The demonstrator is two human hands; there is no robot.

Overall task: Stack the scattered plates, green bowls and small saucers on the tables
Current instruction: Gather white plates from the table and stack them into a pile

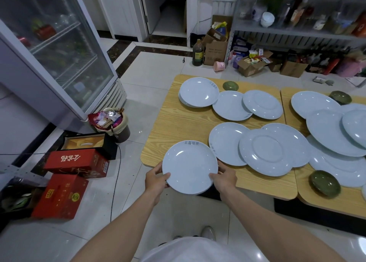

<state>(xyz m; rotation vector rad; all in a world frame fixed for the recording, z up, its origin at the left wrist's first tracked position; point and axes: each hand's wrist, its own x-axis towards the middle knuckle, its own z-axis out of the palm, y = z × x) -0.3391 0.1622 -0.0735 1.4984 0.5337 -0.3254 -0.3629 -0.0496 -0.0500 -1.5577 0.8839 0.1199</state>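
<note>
Two pale wooden tables stand side by side on a white tiled floor (158,79), the left table (178,123) just beside the right table (346,202). A glass-door fridge (59,49) stands to the left, with red boxes (77,162) and a full bin (112,123) on the floor by it. Metal shelving (297,29) lines the back wall.

White plates lie scattered and overlapping on both tables, some face down. A short stack of plates (199,92) sits at the left table's far corner, with an upturned green bowl (230,85) near it. Another green bowl (324,183) lies on the right table's near edge.

Both hands grip one white plate (190,167) at the left table's near corner, partly overhanging the edge. The left hand (156,179) and right hand (224,177) each clasp its near rim, thumb on top and fingers curled underneath.
</note>
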